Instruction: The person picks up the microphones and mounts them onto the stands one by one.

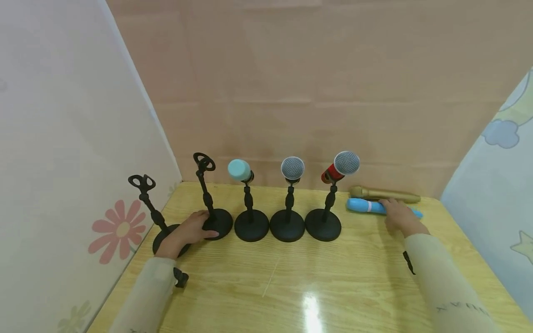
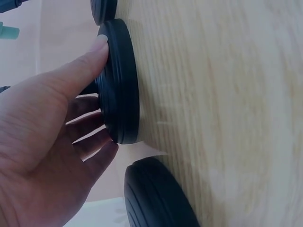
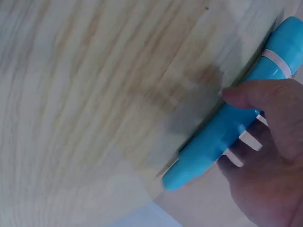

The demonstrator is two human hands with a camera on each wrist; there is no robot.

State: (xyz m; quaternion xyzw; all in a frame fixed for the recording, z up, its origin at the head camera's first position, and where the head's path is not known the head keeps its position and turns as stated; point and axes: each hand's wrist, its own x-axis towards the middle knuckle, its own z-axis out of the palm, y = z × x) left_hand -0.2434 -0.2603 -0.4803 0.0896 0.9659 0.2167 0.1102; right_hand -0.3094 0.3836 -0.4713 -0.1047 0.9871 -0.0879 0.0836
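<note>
My left hand [image 1: 193, 229] holds the round black base [image 2: 118, 85] of a microphone stand [image 1: 207, 194] whose clip is bare, thumb at one side and fingers at the other. A second stand with a bare clip [image 1: 143, 181] is just left of it, its base [image 2: 156, 194] partly behind the hand in the head view. At the right, my right hand [image 1: 399, 216] grips a light blue microphone [image 1: 361, 205] lying on the table. The right wrist view shows the thumb on one side of the blue microphone [image 3: 203, 146] and the fingers across the other.
Right of the left hand, three stands carry microphones: one with a pale turquoise head [image 1: 239, 169], one with a silver mesh head [image 1: 293, 168], one red [image 1: 329, 175]. A gold microphone [image 1: 387, 194] lies behind the blue one. Walls border the wooden table [image 1: 291, 282].
</note>
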